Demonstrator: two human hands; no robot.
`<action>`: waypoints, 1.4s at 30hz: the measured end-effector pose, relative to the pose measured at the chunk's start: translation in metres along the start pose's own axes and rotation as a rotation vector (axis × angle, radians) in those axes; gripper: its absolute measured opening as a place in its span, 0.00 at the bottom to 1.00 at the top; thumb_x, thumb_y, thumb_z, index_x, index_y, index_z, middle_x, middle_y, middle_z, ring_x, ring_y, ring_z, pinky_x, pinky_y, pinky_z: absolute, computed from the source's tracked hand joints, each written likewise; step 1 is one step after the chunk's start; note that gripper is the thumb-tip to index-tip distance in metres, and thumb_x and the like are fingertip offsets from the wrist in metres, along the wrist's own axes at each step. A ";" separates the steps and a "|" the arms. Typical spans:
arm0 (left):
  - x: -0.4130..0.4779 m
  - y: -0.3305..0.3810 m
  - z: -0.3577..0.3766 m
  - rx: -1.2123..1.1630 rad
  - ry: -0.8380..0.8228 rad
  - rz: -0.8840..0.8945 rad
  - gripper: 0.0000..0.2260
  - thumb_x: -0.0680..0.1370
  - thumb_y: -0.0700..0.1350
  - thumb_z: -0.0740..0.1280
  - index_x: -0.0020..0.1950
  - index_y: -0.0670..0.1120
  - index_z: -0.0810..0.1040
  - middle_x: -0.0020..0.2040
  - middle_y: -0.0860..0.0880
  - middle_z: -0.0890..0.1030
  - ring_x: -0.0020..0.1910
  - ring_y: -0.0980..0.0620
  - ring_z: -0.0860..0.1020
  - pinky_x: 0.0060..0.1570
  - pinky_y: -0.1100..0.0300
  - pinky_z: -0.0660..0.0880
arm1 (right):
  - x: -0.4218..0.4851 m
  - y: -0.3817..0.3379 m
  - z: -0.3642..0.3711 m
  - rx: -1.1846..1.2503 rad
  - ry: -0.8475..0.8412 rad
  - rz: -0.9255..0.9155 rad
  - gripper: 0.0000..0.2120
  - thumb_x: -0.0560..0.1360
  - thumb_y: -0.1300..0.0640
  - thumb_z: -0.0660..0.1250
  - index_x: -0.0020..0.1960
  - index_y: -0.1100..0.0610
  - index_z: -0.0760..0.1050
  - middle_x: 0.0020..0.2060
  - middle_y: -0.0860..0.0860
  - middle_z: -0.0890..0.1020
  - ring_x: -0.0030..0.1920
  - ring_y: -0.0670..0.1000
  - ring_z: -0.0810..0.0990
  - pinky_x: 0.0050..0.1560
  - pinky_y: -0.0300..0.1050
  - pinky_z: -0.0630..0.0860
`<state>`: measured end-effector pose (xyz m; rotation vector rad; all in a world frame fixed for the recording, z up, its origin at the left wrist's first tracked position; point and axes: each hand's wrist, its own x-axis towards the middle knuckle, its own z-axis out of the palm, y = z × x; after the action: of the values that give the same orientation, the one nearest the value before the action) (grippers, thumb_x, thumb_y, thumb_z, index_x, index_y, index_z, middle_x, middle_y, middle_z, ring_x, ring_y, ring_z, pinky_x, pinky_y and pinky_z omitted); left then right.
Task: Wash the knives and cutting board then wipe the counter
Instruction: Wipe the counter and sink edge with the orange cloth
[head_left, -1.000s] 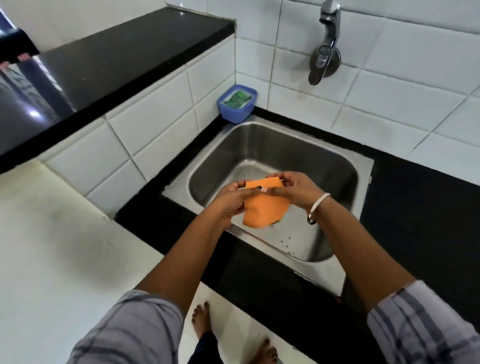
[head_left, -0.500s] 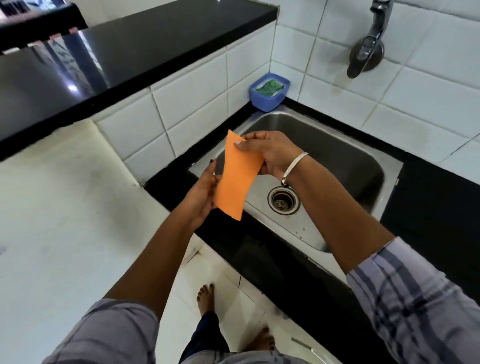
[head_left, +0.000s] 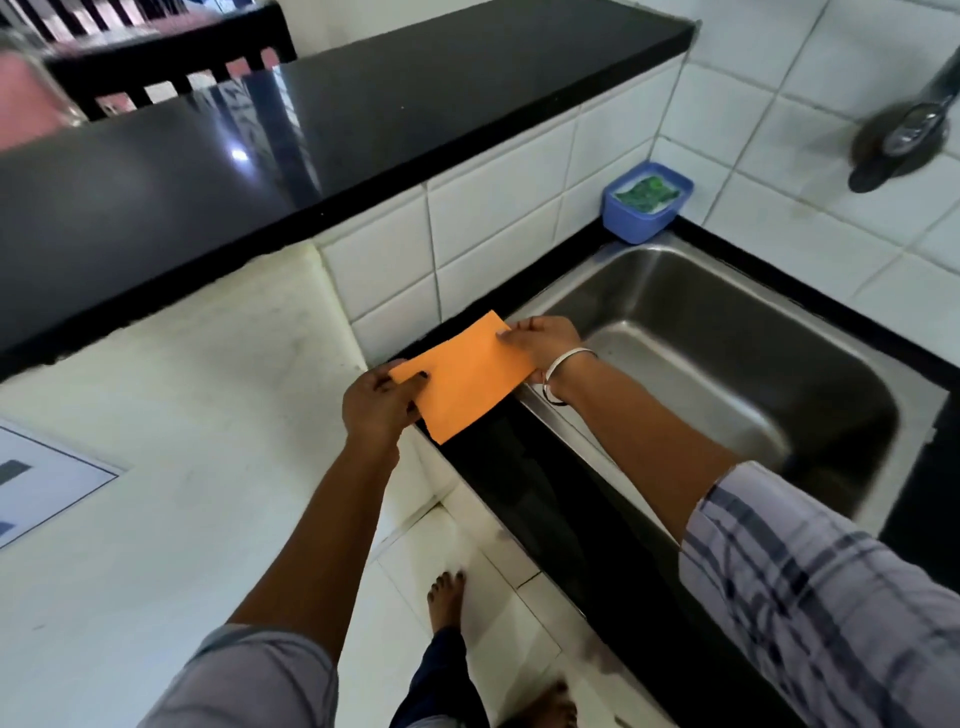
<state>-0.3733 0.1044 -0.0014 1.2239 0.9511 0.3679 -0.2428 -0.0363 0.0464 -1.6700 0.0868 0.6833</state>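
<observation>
An orange cloth (head_left: 462, 382) is stretched flat between both my hands, above the black counter strip (head_left: 498, 447) just left of the steel sink (head_left: 727, 332). My left hand (head_left: 382, 402) pinches its near-left corner. My right hand (head_left: 545, 340) pinches its far-right edge; a white bangle sits on that wrist. No knives or cutting board are in view.
A blue tub (head_left: 647, 205) with a green scrubber stands at the sink's far-left corner. The tap (head_left: 904, 130) sticks out of the tiled wall at the right. A raised black ledge (head_left: 311, 135) runs along the back. The white counter (head_left: 182, 415) lies to the left.
The cloth went from bunched over the sink, to hanging from my right hand, to spread flat between both hands. It has moved left, off the sink basin, toward the counter edge.
</observation>
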 end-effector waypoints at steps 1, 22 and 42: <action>0.002 -0.002 -0.001 0.026 0.037 0.047 0.14 0.71 0.36 0.73 0.57 0.41 0.80 0.44 0.46 0.82 0.42 0.49 0.82 0.38 0.58 0.81 | 0.007 0.003 0.004 -0.056 0.017 -0.007 0.11 0.73 0.66 0.69 0.36 0.57 0.72 0.31 0.53 0.75 0.27 0.49 0.75 0.20 0.35 0.72; 0.011 -0.015 -0.004 0.503 0.408 0.398 0.10 0.72 0.48 0.74 0.51 0.53 0.77 0.46 0.60 0.79 0.35 0.64 0.77 0.42 0.58 0.77 | 0.072 0.017 0.030 -0.725 0.140 -0.289 0.09 0.68 0.53 0.74 0.46 0.53 0.79 0.42 0.48 0.79 0.45 0.49 0.77 0.57 0.47 0.75; -0.014 -0.048 0.016 1.061 0.217 0.262 0.28 0.81 0.57 0.54 0.79 0.48 0.53 0.78 0.40 0.45 0.76 0.37 0.50 0.72 0.41 0.55 | 0.021 0.060 0.024 -1.494 -0.282 -0.666 0.27 0.82 0.46 0.48 0.78 0.52 0.47 0.78 0.50 0.47 0.77 0.53 0.44 0.75 0.53 0.40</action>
<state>-0.3807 0.0687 -0.0387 2.3228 1.2216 0.1871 -0.2601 -0.0219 -0.0176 -2.7010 -1.4336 0.4109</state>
